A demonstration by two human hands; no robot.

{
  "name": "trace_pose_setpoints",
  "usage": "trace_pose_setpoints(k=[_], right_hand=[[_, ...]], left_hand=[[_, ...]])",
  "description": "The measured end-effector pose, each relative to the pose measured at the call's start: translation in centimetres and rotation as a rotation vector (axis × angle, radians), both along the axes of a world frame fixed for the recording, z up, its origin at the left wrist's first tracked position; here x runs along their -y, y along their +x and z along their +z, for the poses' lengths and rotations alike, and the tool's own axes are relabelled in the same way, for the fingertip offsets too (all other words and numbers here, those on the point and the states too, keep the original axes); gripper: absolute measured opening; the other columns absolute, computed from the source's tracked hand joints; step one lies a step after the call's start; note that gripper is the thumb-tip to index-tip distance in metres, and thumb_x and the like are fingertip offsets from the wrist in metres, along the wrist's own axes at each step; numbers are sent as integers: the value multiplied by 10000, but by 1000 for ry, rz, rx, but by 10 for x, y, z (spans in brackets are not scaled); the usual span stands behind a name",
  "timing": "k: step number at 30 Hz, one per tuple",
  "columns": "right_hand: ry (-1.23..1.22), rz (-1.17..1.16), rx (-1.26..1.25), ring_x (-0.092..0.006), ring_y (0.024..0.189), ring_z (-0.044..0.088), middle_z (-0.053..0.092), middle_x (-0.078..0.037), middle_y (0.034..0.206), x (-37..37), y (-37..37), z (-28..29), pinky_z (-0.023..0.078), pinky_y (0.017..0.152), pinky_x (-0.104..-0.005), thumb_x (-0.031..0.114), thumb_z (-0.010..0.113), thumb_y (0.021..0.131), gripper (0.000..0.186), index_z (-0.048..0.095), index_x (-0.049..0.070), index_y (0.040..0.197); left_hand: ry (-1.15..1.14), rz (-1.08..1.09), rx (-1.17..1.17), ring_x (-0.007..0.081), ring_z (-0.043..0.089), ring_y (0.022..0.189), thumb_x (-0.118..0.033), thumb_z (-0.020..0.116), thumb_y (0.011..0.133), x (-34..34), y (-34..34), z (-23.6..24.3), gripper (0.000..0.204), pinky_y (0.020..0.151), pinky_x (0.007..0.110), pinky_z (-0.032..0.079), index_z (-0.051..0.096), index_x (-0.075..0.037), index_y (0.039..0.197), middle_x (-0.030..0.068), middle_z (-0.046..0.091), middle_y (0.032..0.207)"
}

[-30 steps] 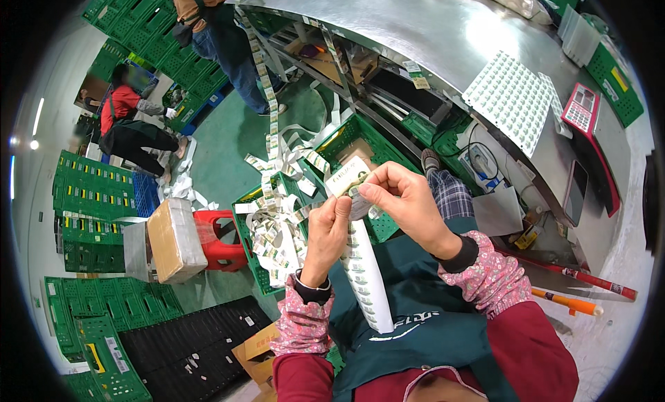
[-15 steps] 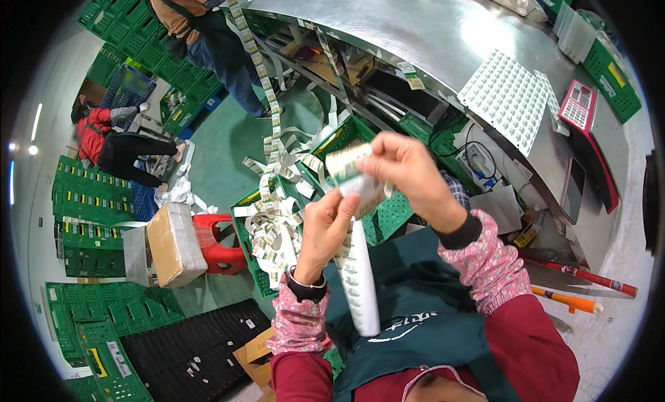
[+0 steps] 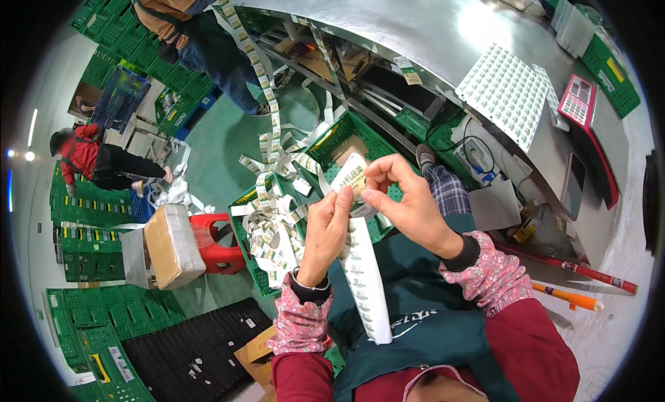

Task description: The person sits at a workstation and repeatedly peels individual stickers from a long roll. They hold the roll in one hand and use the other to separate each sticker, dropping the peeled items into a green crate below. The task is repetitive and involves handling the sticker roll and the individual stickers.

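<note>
A cream printed label (image 3: 352, 175) is held up between my two hands above the crates. My left hand (image 3: 324, 229) is closed, thumb and fingers pinching the label's lower left side. My right hand (image 3: 410, 198) pinches its right edge between thumb and fingertips. Below my left hand, a long white sticker sheet (image 3: 364, 284) with rows of small green prints hangs down over my dark green apron; its upper end is hidden behind the hands. Beyond my left hand, a heap of printed label strips (image 3: 271, 239) fills a green crate (image 3: 244, 253).
A second green crate (image 3: 386, 147) stands beyond my hands. On the metal table (image 3: 409, 21) lie another sticker sheet (image 3: 506, 94), a red-edged scale (image 3: 579, 101) and a phone (image 3: 573, 184). A red stool (image 3: 218, 243) and box (image 3: 173, 246) stand left. Two people work farther off.
My right hand has come down slightly, and the label, curled and blurred before, now shows its printed face. The hanging sheet has swung a little right. The person in red has shifted left.
</note>
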State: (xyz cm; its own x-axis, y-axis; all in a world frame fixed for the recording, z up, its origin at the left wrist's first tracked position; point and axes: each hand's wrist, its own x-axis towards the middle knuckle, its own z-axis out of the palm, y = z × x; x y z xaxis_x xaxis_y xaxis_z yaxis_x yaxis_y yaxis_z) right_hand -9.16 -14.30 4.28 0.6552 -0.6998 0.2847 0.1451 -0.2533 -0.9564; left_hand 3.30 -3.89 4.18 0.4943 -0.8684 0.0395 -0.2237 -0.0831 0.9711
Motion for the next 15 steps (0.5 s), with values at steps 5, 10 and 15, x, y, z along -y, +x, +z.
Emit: trace_pose_setpoints(k=[5, 10, 15], right_hand=[[-502, -226, -92, -182, 703, 524, 559, -34, 772, -2, 7, -5, 442, 727, -314, 92, 724, 765, 352, 541, 23, 1058], [547, 198, 110, -39, 640, 457, 560, 28, 761, 14, 7, -14, 417, 571, -227, 157, 728, 827, 264, 590, 4, 993], [204, 12, 219, -20, 675, 483, 587, 19, 752, 44, 33, 31, 408, 587, -197, 103, 668, 853, 131, 594, -5, 862]], left_hand=[[20, 34, 328, 192, 492, 415, -220, 502, 990, 1, 0, 6, 315, 430, 330, 386, 579, 29, 813, 123, 505, 514], [-66, 14, 349, 169, 495, 429, -196, 537, 969, 4, -5, 13, 237, 448, 301, 397, 625, 15, 909, 115, 540, 547], [40, -215, 68, 52, 456, 535, -225, 561, 958, 8, 5, 8, 234, 490, 251, 378, 629, -4, 999, 13, 547, 587]])
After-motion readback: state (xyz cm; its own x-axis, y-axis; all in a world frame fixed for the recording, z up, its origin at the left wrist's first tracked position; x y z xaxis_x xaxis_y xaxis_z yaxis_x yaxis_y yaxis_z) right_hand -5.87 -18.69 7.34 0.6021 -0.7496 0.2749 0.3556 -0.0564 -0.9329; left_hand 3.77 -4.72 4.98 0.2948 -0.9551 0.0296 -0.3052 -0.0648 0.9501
